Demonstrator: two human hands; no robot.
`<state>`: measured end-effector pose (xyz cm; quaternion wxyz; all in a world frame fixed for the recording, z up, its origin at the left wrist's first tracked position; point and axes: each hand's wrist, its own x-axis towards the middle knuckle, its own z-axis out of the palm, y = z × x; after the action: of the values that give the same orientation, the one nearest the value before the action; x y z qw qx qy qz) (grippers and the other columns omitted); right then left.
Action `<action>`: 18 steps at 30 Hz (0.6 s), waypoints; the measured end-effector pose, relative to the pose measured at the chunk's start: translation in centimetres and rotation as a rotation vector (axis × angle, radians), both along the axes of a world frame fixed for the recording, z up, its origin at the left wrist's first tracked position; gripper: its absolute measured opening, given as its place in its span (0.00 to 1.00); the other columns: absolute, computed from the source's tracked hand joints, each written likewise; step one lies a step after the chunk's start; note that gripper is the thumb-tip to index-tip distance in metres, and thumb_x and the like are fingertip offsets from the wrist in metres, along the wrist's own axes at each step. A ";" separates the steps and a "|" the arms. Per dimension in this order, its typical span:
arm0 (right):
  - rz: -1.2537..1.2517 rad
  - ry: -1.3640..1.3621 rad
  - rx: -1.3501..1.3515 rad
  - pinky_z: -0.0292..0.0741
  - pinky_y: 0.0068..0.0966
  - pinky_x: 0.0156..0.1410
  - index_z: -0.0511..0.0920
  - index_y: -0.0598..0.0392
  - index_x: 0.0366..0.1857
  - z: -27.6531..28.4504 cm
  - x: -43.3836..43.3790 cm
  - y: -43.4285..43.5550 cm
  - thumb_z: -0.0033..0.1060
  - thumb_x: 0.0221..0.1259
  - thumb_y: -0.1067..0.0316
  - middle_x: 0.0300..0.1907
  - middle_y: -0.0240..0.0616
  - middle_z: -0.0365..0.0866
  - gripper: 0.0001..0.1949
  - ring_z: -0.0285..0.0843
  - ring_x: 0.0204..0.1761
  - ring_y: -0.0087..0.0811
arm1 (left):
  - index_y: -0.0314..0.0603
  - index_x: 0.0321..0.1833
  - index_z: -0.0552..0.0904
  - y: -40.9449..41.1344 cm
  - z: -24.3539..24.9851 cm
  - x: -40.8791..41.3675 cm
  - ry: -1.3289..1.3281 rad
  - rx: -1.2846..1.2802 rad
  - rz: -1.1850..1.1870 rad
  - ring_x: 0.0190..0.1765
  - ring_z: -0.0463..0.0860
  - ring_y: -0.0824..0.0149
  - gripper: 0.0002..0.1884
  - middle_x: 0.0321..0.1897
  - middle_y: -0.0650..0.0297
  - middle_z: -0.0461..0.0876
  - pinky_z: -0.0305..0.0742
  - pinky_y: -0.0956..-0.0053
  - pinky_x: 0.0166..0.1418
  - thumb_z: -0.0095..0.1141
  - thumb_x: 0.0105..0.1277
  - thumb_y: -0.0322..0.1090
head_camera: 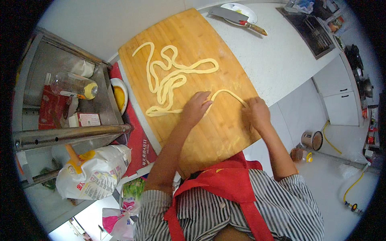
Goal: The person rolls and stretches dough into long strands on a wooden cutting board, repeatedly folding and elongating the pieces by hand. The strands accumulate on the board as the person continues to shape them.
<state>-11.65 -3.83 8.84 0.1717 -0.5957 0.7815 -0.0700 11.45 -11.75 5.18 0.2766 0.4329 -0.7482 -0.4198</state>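
A long, thin rope of pale dough (199,71) lies in loose loops on a wooden board (211,39). My left hand (196,109) is over its near stretch, fingers curved and thumb apart. The dough passes beneath that palm, so whether the fingers grip it is hidden. From there the strand arches rightward to my right hand (257,114), which is closed around it near the board's right edge. The right hand is slightly blurred. Below it, a short piece of dough seems to hang, though this is unclear.
A cleaver (229,16) rests across a white plate (251,12) on the counter (271,54) at far right. To the left, a metal shelf (75,134) holds a plastic bottle (72,86) and a small box (87,120). A bowl of yellow liquid (119,96) sits beside the board.
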 end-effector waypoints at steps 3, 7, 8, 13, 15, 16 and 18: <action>0.275 -0.142 -0.400 0.68 0.39 0.64 0.74 0.54 0.50 -1.4 3.2 -2.4 0.68 0.46 0.68 0.57 0.50 0.72 0.23 0.69 0.59 0.48 | 0.41 0.55 0.77 -0.8 0.5 3.6 -0.361 -0.511 -0.123 0.54 0.77 0.57 0.22 0.50 0.55 0.79 0.70 0.63 0.57 0.63 0.58 0.40; 0.606 -0.273 -0.381 0.72 0.38 0.56 0.79 0.51 0.42 -4.9 4.0 -6.6 0.61 0.54 0.67 0.45 0.41 0.79 0.11 0.74 0.52 0.42 | 0.42 0.51 0.76 0.3 0.0 8.8 -0.663 -0.410 -0.187 0.50 0.76 0.56 0.22 0.42 0.57 0.77 0.70 0.59 0.55 0.64 0.55 0.42; 0.560 -0.223 -0.393 0.73 0.38 0.50 0.80 0.52 0.36 -5.0 3.7 -6.8 0.58 0.55 0.65 0.38 0.39 0.79 0.07 0.76 0.47 0.40 | 0.42 0.50 0.76 1.0 -0.8 9.7 -0.666 -0.362 -0.115 0.49 0.76 0.55 0.21 0.42 0.57 0.76 0.70 0.58 0.55 0.63 0.55 0.41; 0.345 -0.105 -0.250 0.71 0.38 0.56 0.78 0.53 0.45 -1.9 4.5 -8.1 0.56 0.58 0.68 0.46 0.42 0.78 0.11 0.73 0.52 0.45 | 0.40 0.49 0.75 2.7 -1.0 8.9 -0.695 -0.334 0.090 0.50 0.75 0.52 0.17 0.43 0.55 0.74 0.70 0.58 0.55 0.59 0.58 0.31; 0.422 -0.153 -0.331 0.70 0.40 0.60 0.77 0.54 0.49 -1.0 7.4 -9.4 0.53 0.61 0.68 0.50 0.44 0.77 0.13 0.71 0.55 0.48 | 0.35 0.61 0.68 0.8 0.3 5.4 -0.529 -0.346 0.207 0.61 0.69 0.49 0.25 0.57 0.48 0.69 0.65 0.59 0.64 0.56 0.61 0.32; 0.404 -0.222 -0.450 0.65 0.38 0.65 0.76 0.57 0.52 -1.1 9.1 -10.4 0.50 0.63 0.65 0.55 0.48 0.74 0.15 0.68 0.60 0.47 | 0.32 0.64 0.65 -0.6 0.4 2.8 -0.469 -0.367 0.272 0.65 0.65 0.48 0.27 0.62 0.45 0.65 0.62 0.58 0.67 0.54 0.62 0.32; 0.416 -0.372 -0.529 0.53 0.37 0.75 0.66 0.58 0.65 -2.4 10.8 -12.0 0.45 0.68 0.57 0.68 0.50 0.62 0.24 0.57 0.71 0.44 | 0.29 0.69 0.59 -1.2 -0.8 0.4 -0.487 -0.400 0.325 0.71 0.58 0.47 0.32 0.68 0.42 0.58 0.56 0.57 0.72 0.53 0.64 0.35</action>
<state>-0.80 -15.82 6.45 0.1613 -0.7423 0.5545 -0.3400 11.86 -12.93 4.36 0.2325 0.5710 -0.7810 -0.0997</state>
